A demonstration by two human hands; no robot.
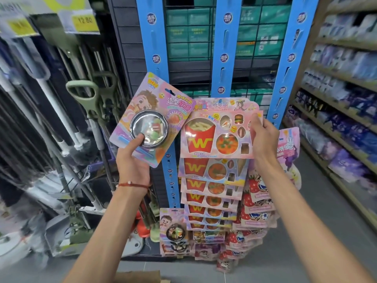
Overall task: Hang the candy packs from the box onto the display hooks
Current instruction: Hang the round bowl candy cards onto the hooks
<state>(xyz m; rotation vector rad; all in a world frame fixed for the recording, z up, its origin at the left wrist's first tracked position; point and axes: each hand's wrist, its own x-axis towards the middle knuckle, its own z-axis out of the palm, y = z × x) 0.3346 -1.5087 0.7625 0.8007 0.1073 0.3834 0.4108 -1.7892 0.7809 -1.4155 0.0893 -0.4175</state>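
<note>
My left hand (133,160) grips a pink candy pack with a round bowl-shaped blister (151,117), held tilted in front of the leftmost blue display strip (152,41). My right hand (263,139) pinches the right edge of the topmost fries-and-burger candy pack (216,135), which sits at the head of a column of several like packs (208,193) hanging on the middle blue strip (224,48). A corner of the cardboard box (140,276) shows at the bottom edge.
More bowl packs (174,231) hang low on the left strip, and strawberry packs (255,203) hang on the right blue strip (289,58). Mops and brooms (67,111) crowd the left. Shelves of purple packets (342,94) line the aisle on the right.
</note>
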